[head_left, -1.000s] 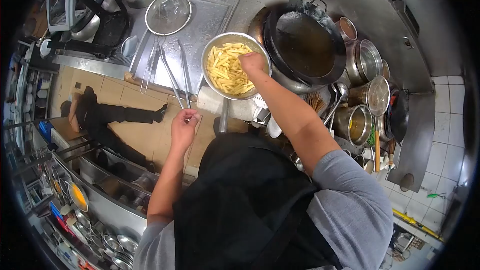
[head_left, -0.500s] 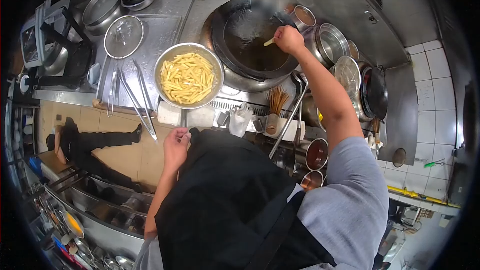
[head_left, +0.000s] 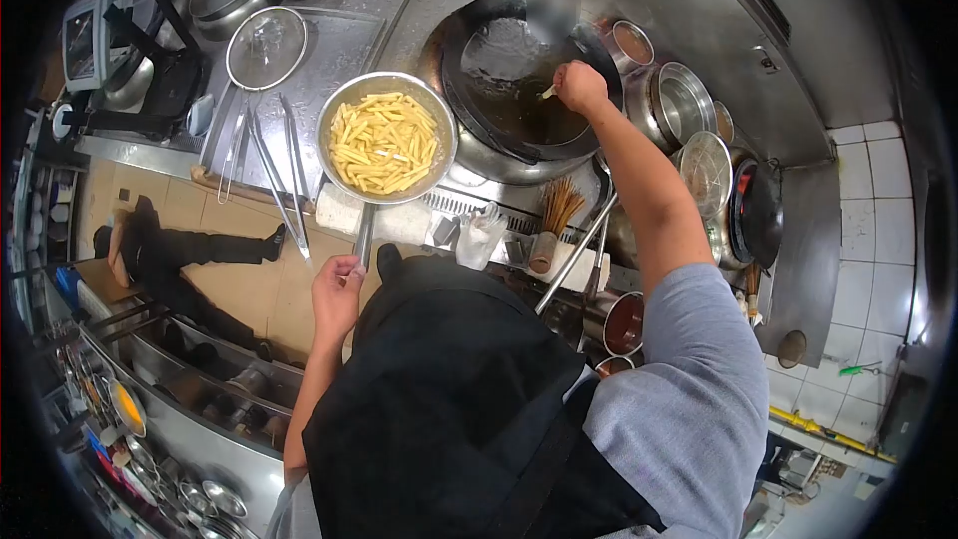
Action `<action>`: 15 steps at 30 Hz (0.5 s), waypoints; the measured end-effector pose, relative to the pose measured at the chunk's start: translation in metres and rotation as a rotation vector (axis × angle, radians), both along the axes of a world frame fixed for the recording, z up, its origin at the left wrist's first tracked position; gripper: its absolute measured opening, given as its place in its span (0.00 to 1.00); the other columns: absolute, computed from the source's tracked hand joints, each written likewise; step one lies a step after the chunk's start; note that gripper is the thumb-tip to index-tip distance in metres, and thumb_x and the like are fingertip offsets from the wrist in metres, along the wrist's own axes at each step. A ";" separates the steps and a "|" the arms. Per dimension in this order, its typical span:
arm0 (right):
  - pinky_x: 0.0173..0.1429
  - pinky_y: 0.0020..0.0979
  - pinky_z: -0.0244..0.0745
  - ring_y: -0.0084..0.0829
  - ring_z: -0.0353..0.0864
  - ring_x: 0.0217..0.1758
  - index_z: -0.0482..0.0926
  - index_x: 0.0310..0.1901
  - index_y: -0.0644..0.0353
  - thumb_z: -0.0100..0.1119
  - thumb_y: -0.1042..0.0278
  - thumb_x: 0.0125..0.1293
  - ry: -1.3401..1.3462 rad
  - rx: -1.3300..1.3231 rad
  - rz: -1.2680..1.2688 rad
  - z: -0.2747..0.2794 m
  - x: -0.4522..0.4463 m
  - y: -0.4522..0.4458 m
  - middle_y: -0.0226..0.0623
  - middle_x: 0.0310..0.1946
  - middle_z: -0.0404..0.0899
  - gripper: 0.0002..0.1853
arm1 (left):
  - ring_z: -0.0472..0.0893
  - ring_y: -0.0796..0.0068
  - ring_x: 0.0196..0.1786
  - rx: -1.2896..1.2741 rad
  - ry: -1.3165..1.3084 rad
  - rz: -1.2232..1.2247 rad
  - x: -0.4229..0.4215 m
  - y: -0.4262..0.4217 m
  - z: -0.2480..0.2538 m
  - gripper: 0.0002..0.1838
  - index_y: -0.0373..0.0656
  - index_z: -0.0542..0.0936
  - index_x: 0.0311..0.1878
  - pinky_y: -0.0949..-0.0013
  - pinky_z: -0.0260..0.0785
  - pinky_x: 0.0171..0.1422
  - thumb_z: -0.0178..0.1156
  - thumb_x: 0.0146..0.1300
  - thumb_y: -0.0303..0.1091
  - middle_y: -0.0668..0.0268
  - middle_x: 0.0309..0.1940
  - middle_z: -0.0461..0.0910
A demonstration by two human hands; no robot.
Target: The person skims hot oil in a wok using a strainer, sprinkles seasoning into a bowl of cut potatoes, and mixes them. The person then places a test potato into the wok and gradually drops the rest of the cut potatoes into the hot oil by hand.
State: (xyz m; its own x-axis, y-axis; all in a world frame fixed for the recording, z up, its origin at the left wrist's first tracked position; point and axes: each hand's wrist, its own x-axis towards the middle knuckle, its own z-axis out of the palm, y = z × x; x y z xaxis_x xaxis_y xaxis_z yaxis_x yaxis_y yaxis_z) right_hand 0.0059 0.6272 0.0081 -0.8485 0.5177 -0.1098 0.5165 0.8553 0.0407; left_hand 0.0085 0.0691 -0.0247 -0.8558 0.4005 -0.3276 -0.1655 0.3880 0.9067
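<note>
One fry (head_left: 548, 93) is over the wok (head_left: 469, 105), pinched between thumb and fingers of the right hand (head_left: 581, 88). More fries (head_left: 384, 145) lie in the bowl (head_left: 447, 130) beside it; the left hand (head_left: 336, 294) curls by the bowl's handle (head_left: 364, 232), whether gripping it I cannot tell.

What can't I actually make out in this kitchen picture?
In the head view:
Wok, bottom: hidden by dark liquid.
Handled metal bowl, bottom: covered by fries.
Held fry, one end: inside the right hand.
Left hand and handle: contact too small to judge.
</note>
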 end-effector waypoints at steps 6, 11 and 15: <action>0.53 0.42 0.79 0.44 0.82 0.51 0.85 0.39 0.56 0.55 0.63 0.62 -0.075 0.024 0.063 0.003 -0.005 -0.008 0.44 0.44 0.82 0.11 | 0.74 0.81 0.32 -0.026 -0.015 0.013 0.006 -0.001 -0.002 0.09 0.35 0.79 0.45 0.74 0.68 0.37 0.62 0.63 0.25 0.65 0.33 0.78; 0.52 0.42 0.79 0.46 0.83 0.49 0.85 0.38 0.58 0.51 0.62 0.65 -0.068 0.021 0.066 -0.006 -0.007 -0.003 0.45 0.43 0.83 0.14 | 0.74 0.81 0.32 -0.041 -0.020 0.017 0.003 0.001 0.002 0.09 0.35 0.79 0.46 0.75 0.68 0.37 0.62 0.63 0.25 0.65 0.33 0.78; 0.52 0.41 0.79 0.46 0.83 0.49 0.86 0.37 0.57 0.51 0.62 0.66 -0.095 0.017 0.050 -0.013 -0.007 0.001 0.46 0.43 0.84 0.14 | 0.74 0.81 0.36 -0.061 -0.053 0.001 -0.002 0.004 0.011 0.08 0.34 0.78 0.46 0.77 0.67 0.41 0.59 0.64 0.23 0.67 0.33 0.77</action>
State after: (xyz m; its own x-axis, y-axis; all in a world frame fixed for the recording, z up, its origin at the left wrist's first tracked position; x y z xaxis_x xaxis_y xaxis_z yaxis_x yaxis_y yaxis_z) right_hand -0.0011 0.6279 -0.0050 -0.8596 0.4772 -0.1826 0.4662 0.8788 0.1024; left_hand 0.0068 0.0736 -0.0135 -0.8368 0.3778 -0.3962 -0.2127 0.4426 0.8711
